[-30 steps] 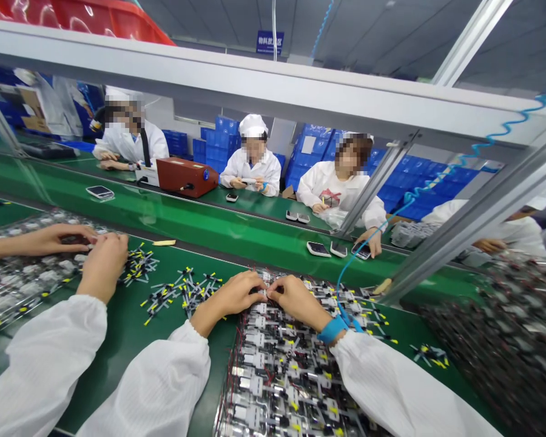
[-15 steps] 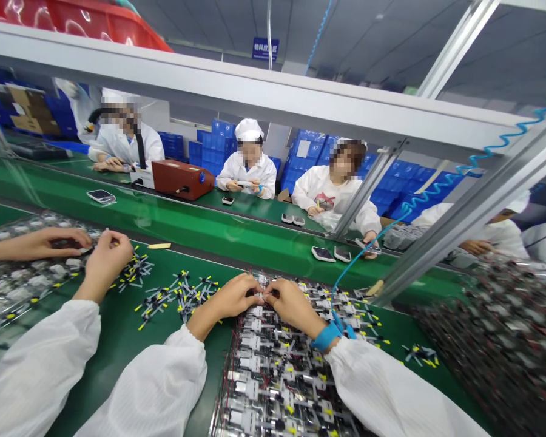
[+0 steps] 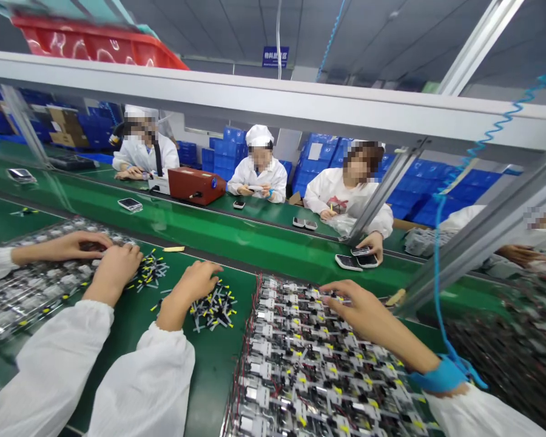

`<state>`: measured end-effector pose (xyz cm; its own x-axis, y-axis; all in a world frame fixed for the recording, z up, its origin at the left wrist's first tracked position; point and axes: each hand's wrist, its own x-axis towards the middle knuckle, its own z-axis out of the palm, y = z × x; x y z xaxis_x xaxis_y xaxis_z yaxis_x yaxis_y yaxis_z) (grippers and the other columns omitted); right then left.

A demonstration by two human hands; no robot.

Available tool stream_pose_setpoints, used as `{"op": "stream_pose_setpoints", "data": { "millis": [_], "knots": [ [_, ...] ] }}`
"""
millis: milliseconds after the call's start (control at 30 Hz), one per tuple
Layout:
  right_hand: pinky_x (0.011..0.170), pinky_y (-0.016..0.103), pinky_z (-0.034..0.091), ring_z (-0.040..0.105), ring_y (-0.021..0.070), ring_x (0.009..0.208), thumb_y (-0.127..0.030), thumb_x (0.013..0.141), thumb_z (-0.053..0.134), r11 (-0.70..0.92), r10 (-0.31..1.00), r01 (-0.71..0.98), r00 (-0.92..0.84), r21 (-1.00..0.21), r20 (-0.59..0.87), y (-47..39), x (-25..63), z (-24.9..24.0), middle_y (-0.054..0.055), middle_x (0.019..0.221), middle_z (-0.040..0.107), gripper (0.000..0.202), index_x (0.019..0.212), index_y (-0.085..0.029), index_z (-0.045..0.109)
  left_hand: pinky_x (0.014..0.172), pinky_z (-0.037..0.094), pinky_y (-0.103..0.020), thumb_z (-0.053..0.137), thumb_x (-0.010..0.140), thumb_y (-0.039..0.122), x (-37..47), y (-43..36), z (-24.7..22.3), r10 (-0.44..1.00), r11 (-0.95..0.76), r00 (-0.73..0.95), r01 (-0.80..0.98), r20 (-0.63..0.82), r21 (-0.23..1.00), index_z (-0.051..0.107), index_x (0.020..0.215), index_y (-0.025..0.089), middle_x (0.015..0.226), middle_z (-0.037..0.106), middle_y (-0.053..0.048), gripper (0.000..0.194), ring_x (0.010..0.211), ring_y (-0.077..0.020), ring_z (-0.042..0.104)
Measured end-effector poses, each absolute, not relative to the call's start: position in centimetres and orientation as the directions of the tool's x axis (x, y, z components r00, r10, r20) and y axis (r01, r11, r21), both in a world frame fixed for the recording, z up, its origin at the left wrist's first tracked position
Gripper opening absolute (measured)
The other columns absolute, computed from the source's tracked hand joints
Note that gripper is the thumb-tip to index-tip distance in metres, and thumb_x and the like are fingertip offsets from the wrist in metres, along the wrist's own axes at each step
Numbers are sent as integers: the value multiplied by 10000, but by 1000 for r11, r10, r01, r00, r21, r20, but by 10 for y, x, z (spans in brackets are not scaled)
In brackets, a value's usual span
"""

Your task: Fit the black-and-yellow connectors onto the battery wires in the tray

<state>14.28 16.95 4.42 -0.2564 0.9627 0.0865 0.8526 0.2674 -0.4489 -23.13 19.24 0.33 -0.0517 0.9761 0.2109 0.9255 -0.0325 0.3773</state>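
Note:
My left hand (image 3: 190,290) is over a loose pile of small grey strips with yellow and black ends (image 3: 216,309), its visible fingers stretched out and the pile partly behind it. Nothing shows in its fingers. My right hand (image 3: 357,308), in a blue wrist strap (image 3: 439,375), hovers at or just above the far part of a clear tray (image 3: 236,388). Its fingers are extended and apart, holding nothing I can see. Rows of small white parts with red wires (image 3: 260,349) fill that tray, many with yellow-tipped strips across them.
A co-worker's hands (image 3: 118,267) work over another filled tray (image 3: 27,303) at left. Stacked trays (image 3: 495,352) stand at right. Handheld devices (image 3: 348,262) lie on the green belt, one group under another person's hand. A metal post (image 3: 386,191) and coiled blue cord (image 3: 505,118) are ahead.
My hands, earlier together at the tray's far left rows, have parted: the left moved left to the pile, the right moved right with fingers opened. The camera view has shifted somewhat.

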Motion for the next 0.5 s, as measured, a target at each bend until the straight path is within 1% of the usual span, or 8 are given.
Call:
{"op": "stream_pose_setpoints", "data": {
  "millis": [100, 200, 300, 400, 500],
  "knots": [
    [844, 407, 512, 635, 294, 1013, -505, 845, 501, 210, 976, 831, -207, -514, 63, 167, 163, 37, 108, 1122, 663, 406, 1082, -253, 714, 904, 447, -407, 663, 758, 93, -238, 193, -4, 994, -58, 23, 939, 108, 339, 750, 880, 239, 978, 746, -61, 209, 1003, -294, 641],
    [812, 408, 527, 644, 305, 1003, -562, 813, 513, 184, 982, 815, -182, -550, 58, 165, 176, 33, 117, 1121, 678, 437, 1049, -260, 724, 920, 449, -416, 678, 767, 143, -237, 194, -8, 995, -64, 34, 942, 98, 330, 749, 852, 246, 974, 738, -66, 152, 1028, -303, 632],
    [789, 396, 537, 652, 307, 998, -572, 801, 538, 189, 982, 807, -168, -560, 88, 162, 182, 38, 113, 1114, 695, 419, 1016, -272, 737, 928, 458, -406, 641, 825, 208, -239, 193, -2, 990, -83, 37, 931, 132, 356, 750, 884, 248, 1001, 732, -78, 130, 1038, -295, 631],
    [749, 376, 541, 661, 302, 977, -571, 816, 538, 216, 976, 782, -176, -584, 127, 160, 178, 51, 109, 1086, 707, 415, 1020, -268, 735, 958, 455, -393, 577, 891, 243, -236, 191, 11, 977, -145, 64, 901, 206, 410, 738, 974, 238, 1079, 717, -88, 181, 1089, -277, 618],
    [786, 366, 534, 662, 283, 972, -528, 842, 536, 304, 951, 724, -267, -619, 155, 158, 157, 66, 93, 1082, 712, 393, 1063, -255, 712, 975, 454, -348, 511, 951, 281, -218, 187, 23, 949, -259, 135, 850, 284, 459, 707, 1078, 256, 1162, 696, -60, 234, 1129, -233, 607]
  ]
}}
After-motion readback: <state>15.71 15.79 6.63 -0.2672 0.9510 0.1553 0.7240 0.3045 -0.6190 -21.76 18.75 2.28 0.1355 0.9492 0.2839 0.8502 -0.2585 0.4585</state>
